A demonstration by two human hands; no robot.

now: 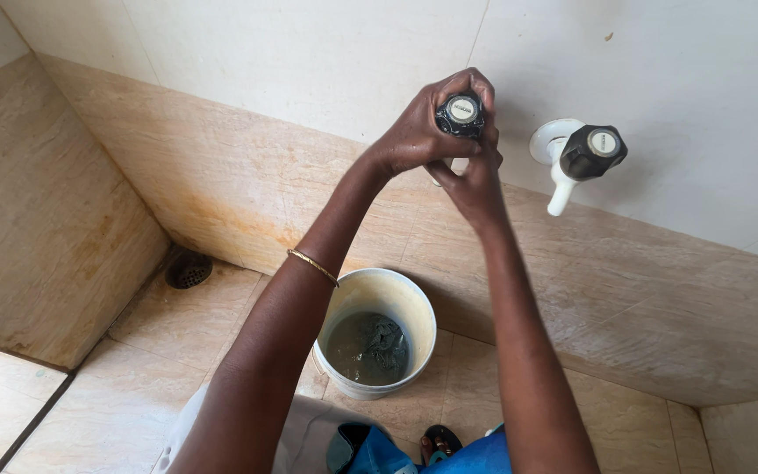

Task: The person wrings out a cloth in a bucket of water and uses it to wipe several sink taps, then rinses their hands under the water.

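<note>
Both my hands are raised to a wall tap with a black knob. My left hand wraps around the knob from the left and above. From below, my right hand meets it, fingers curled against the knob's underside. A thin gold bangle sits on my left forearm. Directly beneath the tap stands a white bucket holding murky water and a dark soaked cloth.
A second white tap with a black knob juts from the wall to the right. A round floor drain sits in the left corner. Beige tiles cover floor and lower wall. Blue cloth and my sandalled foot show at the bottom edge.
</note>
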